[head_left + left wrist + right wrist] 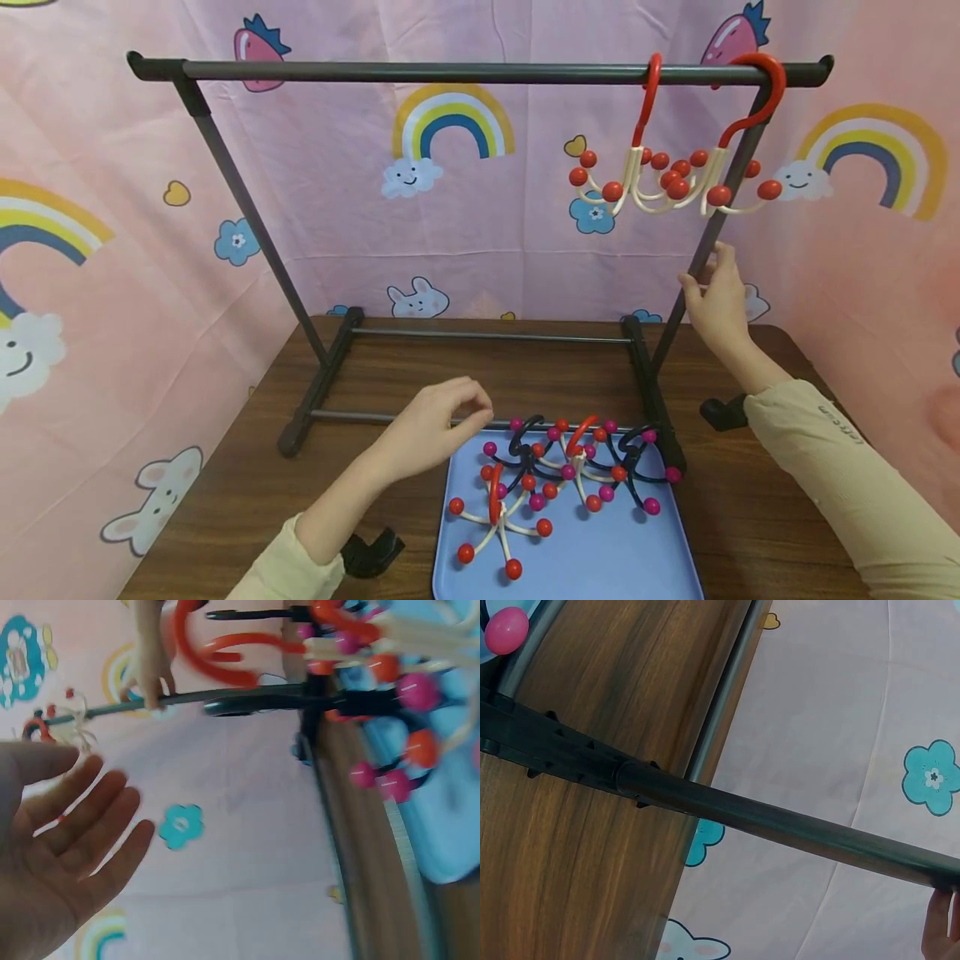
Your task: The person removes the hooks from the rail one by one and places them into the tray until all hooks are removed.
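My right hand [720, 308] grips the rack's right post [712, 233], thumb on one side and fingers on the other; its fingertips [939, 922] show at the post in the right wrist view. My left hand [431, 425] holds nothing, its fingers loosely bent beside the back left corner of the blue tray [600, 567]. Two cream hangers with red hooks and red balls, a left one [651, 100] and a right one [777, 92], hang from the bar's right end. In the tray lie cream hangers [504, 521] and black hangers with magenta balls [630, 458].
The dark rack's top bar [420, 73] spans the view, its feet [318, 392] standing on the brown wooden table [480, 375]. Black curved pieces lie left [371, 554] and right [723, 412] of the tray. A patterned pink cloth [330, 183] hangs behind.
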`<act>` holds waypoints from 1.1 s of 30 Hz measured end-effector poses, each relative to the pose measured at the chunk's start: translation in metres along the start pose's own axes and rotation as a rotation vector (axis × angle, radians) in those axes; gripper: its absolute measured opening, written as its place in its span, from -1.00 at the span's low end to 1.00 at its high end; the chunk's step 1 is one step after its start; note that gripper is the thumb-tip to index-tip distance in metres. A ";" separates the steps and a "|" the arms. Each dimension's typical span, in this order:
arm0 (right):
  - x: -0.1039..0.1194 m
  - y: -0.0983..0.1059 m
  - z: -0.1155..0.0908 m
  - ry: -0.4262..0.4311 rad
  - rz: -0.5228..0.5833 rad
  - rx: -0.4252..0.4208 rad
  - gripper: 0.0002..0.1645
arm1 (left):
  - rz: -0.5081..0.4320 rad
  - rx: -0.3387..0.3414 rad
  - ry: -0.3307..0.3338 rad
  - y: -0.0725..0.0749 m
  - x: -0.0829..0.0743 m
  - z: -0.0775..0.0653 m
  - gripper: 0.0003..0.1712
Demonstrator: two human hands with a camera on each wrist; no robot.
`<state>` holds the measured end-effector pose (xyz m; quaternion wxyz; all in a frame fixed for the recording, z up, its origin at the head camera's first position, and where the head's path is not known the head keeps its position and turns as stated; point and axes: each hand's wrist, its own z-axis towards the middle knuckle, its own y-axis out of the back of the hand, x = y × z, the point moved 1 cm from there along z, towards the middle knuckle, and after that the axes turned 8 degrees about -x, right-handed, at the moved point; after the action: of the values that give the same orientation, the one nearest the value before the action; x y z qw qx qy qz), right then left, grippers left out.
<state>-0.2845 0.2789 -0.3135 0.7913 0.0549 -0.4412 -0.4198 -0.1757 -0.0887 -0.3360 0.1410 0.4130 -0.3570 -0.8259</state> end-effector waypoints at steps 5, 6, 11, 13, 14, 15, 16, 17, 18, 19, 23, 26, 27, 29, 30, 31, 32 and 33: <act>0.000 0.001 0.000 0.000 0.002 0.004 -0.49 | 0.028 -0.122 -0.097 0.016 -0.018 0.042 -0.90; 0.000 0.001 0.001 0.001 0.001 0.002 -0.49 | 0.024 -0.135 -0.109 0.019 -0.021 0.050 -0.90; -0.001 0.002 0.001 0.005 -0.002 -0.006 -0.49 | -0.026 -0.174 -0.141 0.034 -0.042 0.090 -0.88; -0.001 0.002 0.001 0.008 -0.005 -0.002 -0.49 | -0.039 -0.183 -0.153 0.039 -0.050 0.103 -0.88; -0.001 0.002 0.001 0.008 -0.005 0.002 -0.48 | -0.044 -0.187 -0.158 0.042 -0.054 0.109 -0.87; -0.001 0.001 0.001 0.009 -0.001 0.005 -0.48 | -0.045 -0.192 -0.164 0.044 -0.058 0.115 -0.87; -0.001 0.001 0.001 0.009 -0.001 0.009 -0.49 | -0.045 -0.195 -0.169 0.046 -0.062 0.121 -0.86; -0.001 0.001 0.000 0.010 -0.002 0.012 -0.49 | -0.041 -0.199 -0.172 0.048 -0.067 0.126 -0.85; -0.001 0.001 0.000 0.009 -0.002 0.015 -0.49 | -0.037 -0.206 -0.176 0.050 -0.071 0.132 -0.84; 0.000 0.001 0.000 0.009 -0.001 0.015 -0.49 | -0.034 -0.210 -0.179 0.052 -0.075 0.137 -0.83; 0.000 0.001 0.000 0.011 -0.002 0.004 -0.50 | -0.062 -0.215 -0.168 0.057 -0.094 0.160 -0.80; 0.000 0.002 0.000 0.003 0.003 0.011 -0.50 | -0.118 -0.217 -0.119 0.059 -0.107 0.178 -0.76; 0.000 0.002 0.000 -0.001 0.002 0.014 -0.50 | -0.145 -0.219 -0.102 0.060 -0.110 0.184 -0.75; 0.001 0.002 0.000 -0.004 0.002 0.017 -0.50 | -0.175 -0.230 -0.072 0.061 -0.117 0.196 -0.71; 0.001 0.002 0.000 -0.006 0.003 0.017 -0.51 | -0.189 -0.237 -0.055 0.061 -0.121 0.201 -0.70; 0.001 0.002 0.000 -0.004 0.000 0.015 -0.51 | -0.204 -0.244 -0.035 0.061 -0.124 0.207 -0.69; 0.001 0.002 0.000 -0.001 -0.001 0.013 -0.51 | -0.213 -0.249 -0.018 0.060 -0.127 0.211 -0.67; 0.001 0.002 0.001 0.000 -0.004 0.013 -0.50 | -0.218 -0.257 -0.006 0.060 -0.130 0.216 -0.66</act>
<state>-0.2837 0.2791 -0.3115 0.7901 0.0612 -0.4437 -0.4184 -0.2678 0.0400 -0.1309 0.1012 0.4254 -0.2020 -0.8764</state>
